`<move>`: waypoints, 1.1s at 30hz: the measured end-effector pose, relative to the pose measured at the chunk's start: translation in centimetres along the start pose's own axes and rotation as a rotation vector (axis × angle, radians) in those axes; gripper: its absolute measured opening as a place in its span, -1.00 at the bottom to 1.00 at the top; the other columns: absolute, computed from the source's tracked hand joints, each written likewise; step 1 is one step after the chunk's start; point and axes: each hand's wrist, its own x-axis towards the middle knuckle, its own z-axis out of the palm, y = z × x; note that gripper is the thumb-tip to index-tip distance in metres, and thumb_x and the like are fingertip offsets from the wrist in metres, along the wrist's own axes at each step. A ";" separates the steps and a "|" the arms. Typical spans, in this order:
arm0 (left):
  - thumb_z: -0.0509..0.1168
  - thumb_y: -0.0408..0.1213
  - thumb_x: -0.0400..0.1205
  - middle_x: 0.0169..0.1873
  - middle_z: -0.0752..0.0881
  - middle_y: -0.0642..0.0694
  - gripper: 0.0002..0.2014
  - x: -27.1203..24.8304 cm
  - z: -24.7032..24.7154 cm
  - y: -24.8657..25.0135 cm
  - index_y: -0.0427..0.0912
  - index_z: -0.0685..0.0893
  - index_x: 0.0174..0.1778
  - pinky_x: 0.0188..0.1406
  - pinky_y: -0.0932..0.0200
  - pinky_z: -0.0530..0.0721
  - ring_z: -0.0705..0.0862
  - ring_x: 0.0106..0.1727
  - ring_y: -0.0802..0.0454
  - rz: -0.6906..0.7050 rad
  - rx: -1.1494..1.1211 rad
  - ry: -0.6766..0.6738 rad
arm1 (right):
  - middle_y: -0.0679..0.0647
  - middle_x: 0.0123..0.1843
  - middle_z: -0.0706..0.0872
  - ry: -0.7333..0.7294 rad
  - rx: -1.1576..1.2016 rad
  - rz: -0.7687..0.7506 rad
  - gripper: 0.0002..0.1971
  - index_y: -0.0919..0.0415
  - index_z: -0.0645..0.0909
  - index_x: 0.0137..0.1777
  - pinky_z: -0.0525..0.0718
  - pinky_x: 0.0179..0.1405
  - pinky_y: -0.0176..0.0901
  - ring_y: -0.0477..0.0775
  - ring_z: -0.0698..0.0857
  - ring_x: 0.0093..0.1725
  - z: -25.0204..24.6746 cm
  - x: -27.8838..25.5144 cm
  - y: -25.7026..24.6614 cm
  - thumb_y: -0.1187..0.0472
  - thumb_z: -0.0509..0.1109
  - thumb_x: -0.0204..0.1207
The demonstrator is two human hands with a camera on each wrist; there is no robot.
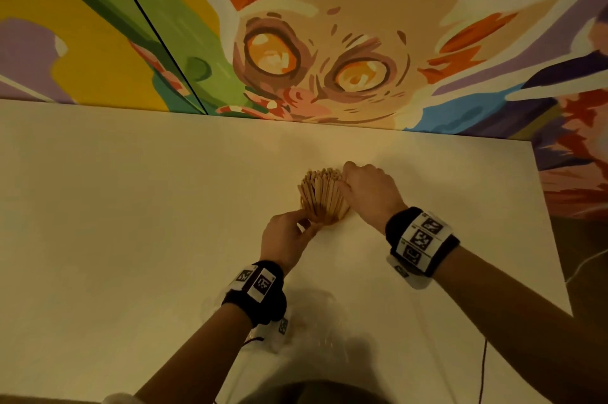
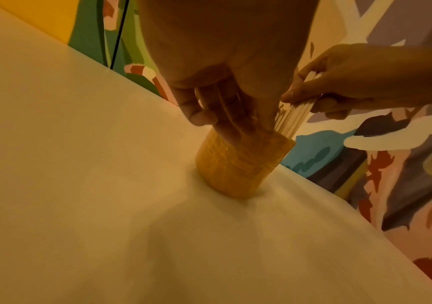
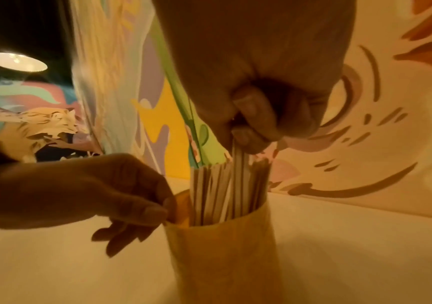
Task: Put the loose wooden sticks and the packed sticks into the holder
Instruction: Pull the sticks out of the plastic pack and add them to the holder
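Head view: a holder (image 1: 332, 217) full of wooden sticks (image 1: 320, 189) stands upright on the pale table (image 1: 131, 206), near the painted wall (image 1: 329, 41). The left hand (image 1: 284, 235) is at the holder's near rim, thumb and forefinger closed together on it. The right hand (image 1: 368, 189) sits against the far right side of the fanned stick tops, fingers curled. Both wrists carry black bands with printed markers.

Left wrist view: the left hand (image 2: 225, 61) reaches down to the mouth of the amber holder (image 2: 238, 166), fingertips at its rim. The right hand (image 2: 352, 82) pinches a bunch of sticks (image 2: 293, 117) whose lower ends are inside the holder.

Right wrist view: the right hand (image 3: 256, 82) is closed round the tops of a few sticks (image 3: 225, 189) standing in the holder (image 3: 222, 257). The left hand (image 3: 92, 193) pinches the holder's rim between thumb and forefinger, other fingers hanging loose.
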 end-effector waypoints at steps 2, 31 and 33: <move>0.41 -0.01 0.58 -0.29 0.68 0.22 -0.87 0.2 0.0 -0.2 0.09 0.79 -0.04 -0.35 0.20 0.53 0.60 -0.41 0.24 0.018 0.025 -0.004 | 0.25 0.07 0.73 -0.018 -0.112 -0.004 -0.77 0.26 0.50 0.24 0.45 -0.20 -0.02 0.35 0.73 0.04 0.7 -0.3 -0.9 0.18 0.12 0.73; 0.49 0.25 0.40 0.35 0.54 -0.18 -0.24 -16.4 -5.7 -15.9 -0.09 0.51 0.43 0.20 -0.20 0.61 0.57 0.30 -0.27 -0.676 0.144 0.094 | 0.41 -0.17 0.82 -0.462 1.159 0.443 -0.91 0.58 0.77 -0.12 0.82 -0.10 -0.05 0.15 0.83 -0.23 12.4 -19.0 1.7 0.59 0.43 0.45; 0.52 0.28 0.34 0.30 0.60 -0.22 -0.15 -17.1 -5.3 -15.8 -0.13 0.46 0.44 0.12 -0.14 0.62 0.61 0.24 -0.28 -0.704 0.109 0.040 | 0.42 -0.17 0.82 -0.460 1.252 0.464 -0.87 0.58 0.73 -0.03 0.81 -0.09 0.02 0.26 0.80 -0.18 13.5 -19.0 0.5 0.57 0.47 0.44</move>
